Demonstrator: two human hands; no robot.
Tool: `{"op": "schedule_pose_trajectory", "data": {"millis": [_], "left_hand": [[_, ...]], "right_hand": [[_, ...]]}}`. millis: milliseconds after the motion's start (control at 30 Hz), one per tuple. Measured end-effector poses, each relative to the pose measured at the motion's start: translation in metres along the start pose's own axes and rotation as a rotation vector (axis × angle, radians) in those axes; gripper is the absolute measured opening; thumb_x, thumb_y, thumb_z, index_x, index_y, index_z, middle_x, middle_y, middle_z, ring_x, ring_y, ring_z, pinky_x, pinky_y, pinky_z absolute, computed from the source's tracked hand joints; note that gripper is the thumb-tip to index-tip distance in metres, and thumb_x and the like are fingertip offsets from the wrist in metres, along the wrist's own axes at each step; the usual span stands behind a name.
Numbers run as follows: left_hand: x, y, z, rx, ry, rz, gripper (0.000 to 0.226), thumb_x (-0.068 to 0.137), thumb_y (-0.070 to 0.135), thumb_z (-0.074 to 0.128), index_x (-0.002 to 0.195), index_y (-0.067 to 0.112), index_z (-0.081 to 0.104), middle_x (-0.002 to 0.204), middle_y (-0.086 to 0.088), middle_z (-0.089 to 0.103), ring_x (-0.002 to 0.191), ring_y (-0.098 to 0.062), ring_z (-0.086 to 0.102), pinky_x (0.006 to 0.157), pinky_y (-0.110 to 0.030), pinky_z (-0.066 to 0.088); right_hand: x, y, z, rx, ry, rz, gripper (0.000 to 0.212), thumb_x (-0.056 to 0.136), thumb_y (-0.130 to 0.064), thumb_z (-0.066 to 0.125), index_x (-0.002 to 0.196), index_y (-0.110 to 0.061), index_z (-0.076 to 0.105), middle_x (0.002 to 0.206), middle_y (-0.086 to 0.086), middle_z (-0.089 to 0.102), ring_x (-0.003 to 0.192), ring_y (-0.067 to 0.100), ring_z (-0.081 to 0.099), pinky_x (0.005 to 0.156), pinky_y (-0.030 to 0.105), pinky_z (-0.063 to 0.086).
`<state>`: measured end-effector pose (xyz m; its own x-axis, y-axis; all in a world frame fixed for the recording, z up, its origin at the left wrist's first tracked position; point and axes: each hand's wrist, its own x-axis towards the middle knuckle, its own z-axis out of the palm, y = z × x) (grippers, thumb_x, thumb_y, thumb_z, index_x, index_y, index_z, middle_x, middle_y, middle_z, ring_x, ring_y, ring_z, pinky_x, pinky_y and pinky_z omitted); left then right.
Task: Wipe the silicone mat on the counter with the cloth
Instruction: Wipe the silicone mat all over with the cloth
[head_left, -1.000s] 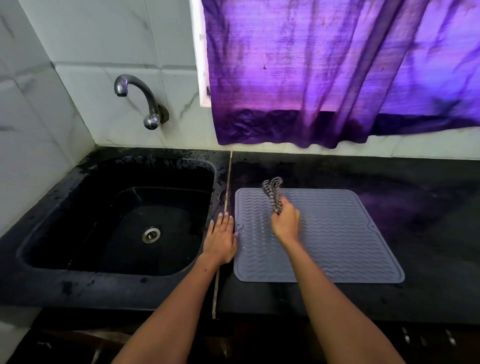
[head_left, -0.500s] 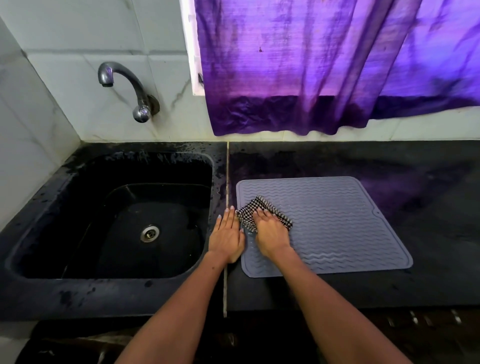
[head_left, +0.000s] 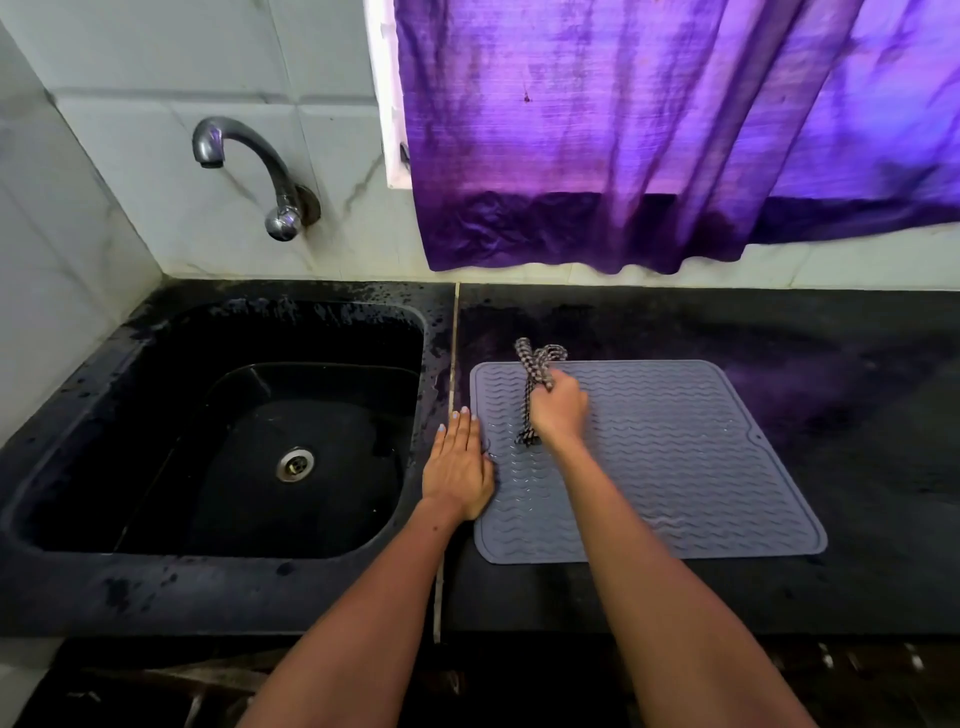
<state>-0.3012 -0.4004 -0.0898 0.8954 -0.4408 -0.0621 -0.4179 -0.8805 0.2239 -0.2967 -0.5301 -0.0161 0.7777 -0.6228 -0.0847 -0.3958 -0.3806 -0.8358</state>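
i see my right hand (head_left: 558, 410) fisted round the bunched checked cloth (head_left: 535, 379) above the grey silicone mat's (head_left: 701, 467) far-left part on the black counter (head_left: 883, 571). my left hand (head_left: 457, 467), fingers pressed together, pins the mat's left edge. i'd flatten the cloth first, then stroke in overlapping passes.

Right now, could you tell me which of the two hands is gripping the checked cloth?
The right hand, fist curled round the bunched cloth; the left hand lies flat.
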Motion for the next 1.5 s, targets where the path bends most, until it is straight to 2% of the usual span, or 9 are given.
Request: {"op": "schedule_pose_trajectory", "data": {"millis": [200,400,533,667,767,933,1167,1300,1500], "left_hand": [[-0.002,0.000,0.005,-0.009,0.046,-0.042,0.062,0.098,0.027,0.026,0.149,0.000,0.004,0.159,-0.014,0.001,0.148,-0.021,-0.005,0.121,-0.035,-0.007],[-0.003,-0.001,0.007,-0.011,0.059,-0.045,0.061,0.098,0.028,0.026,0.149,0.001,0.005,0.160,-0.014,0.001,0.148,-0.021,-0.004,0.121,-0.034,-0.007],[-0.003,0.000,0.008,-0.010,0.061,-0.039,0.062,0.098,0.029,0.026,0.149,0.002,0.003,0.160,-0.013,0.000,0.148,-0.021,-0.005,0.120,-0.033,-0.009],[-0.004,-0.002,0.010,-0.030,0.086,-0.025,0.064,0.097,0.029,0.025,0.150,0.005,-0.003,0.160,-0.010,-0.005,0.148,-0.020,-0.008,0.119,-0.032,-0.011],[-0.003,-0.004,0.012,-0.034,0.103,-0.020,0.064,0.097,0.030,0.024,0.150,0.006,-0.003,0.160,-0.009,-0.005,0.148,-0.019,-0.007,0.119,-0.032,-0.011],[-0.001,-0.005,0.015,-0.032,0.114,-0.022,0.064,0.097,0.031,0.023,0.150,0.007,-0.003,0.160,-0.008,-0.005,0.148,-0.018,-0.007,0.119,-0.032,-0.010],[0.000,-0.006,0.018,-0.038,0.121,-0.024,0.065,0.097,0.031,0.023,0.150,0.008,-0.005,0.159,-0.008,-0.009,0.148,-0.017,-0.009,0.120,-0.031,-0.009],[0.000,-0.006,0.018,-0.042,0.125,-0.021,0.064,0.097,0.031,0.023,0.150,0.008,-0.003,0.160,-0.007,-0.007,0.148,-0.016,-0.008,0.120,-0.031,-0.008],[0.000,-0.006,0.017,-0.042,0.117,-0.015,0.062,0.097,0.031,0.022,0.151,0.008,-0.002,0.160,-0.008,-0.004,0.148,-0.017,-0.007,0.121,-0.032,-0.008]], "right_hand": [[-0.019,0.031,0.031,-0.770,-0.206,-0.526,0.047,0.089,-0.006,0.051,0.136,-0.009,0.045,0.137,0.013,0.050,0.129,0.028,0.045,0.107,0.037,0.036],[-0.013,0.041,0.036,-0.889,-0.247,-0.601,0.064,0.090,-0.013,0.056,0.146,-0.003,0.026,0.152,0.014,0.031,0.142,0.026,0.025,0.118,0.038,0.020],[-0.013,0.031,0.029,-0.761,-0.253,-0.499,0.043,0.087,-0.012,0.055,0.130,-0.010,0.051,0.131,0.013,0.055,0.123,0.030,0.048,0.102,0.038,0.039],[0.021,0.002,0.014,-0.105,-0.138,0.036,0.031,0.089,-0.011,0.048,0.113,-0.016,0.068,0.110,0.012,0.067,0.106,0.031,0.059,0.084,0.031,0.046],[0.032,-0.013,0.017,0.070,0.095,0.004,0.030,0.091,-0.006,0.050,0.116,-0.015,0.065,0.103,0.010,0.067,0.094,0.025,0.060,0.068,0.026,0.041],[0.042,-0.005,0.045,-0.602,-0.082,-0.498,0.058,0.087,0.004,0.054,0.141,-0.014,0.041,0.146,0.011,0.041,0.135,0.028,0.036,0.114,0.042,0.029],[0.043,0.018,0.060,-0.905,-0.303,-0.474,0.058,0.094,-0.003,0.042,0.148,-0.018,0.025,0.154,0.012,0.024,0.142,0.035,0.019,0.115,0.051,0.016],[0.048,0.008,0.052,-0.830,-0.305,-0.463,0.049,0.089,-0.002,0.049,0.135,-0.019,0.049,0.134,0.013,0.050,0.126,0.033,0.046,0.104,0.044,0.039],[0.071,-0.018,0.024,-0.006,-0.086,0.036,0.045,0.093,0.001,0.043,0.124,-0.026,0.062,0.122,0.010,0.064,0.108,0.027,0.060,0.084,0.027,0.047]]}}
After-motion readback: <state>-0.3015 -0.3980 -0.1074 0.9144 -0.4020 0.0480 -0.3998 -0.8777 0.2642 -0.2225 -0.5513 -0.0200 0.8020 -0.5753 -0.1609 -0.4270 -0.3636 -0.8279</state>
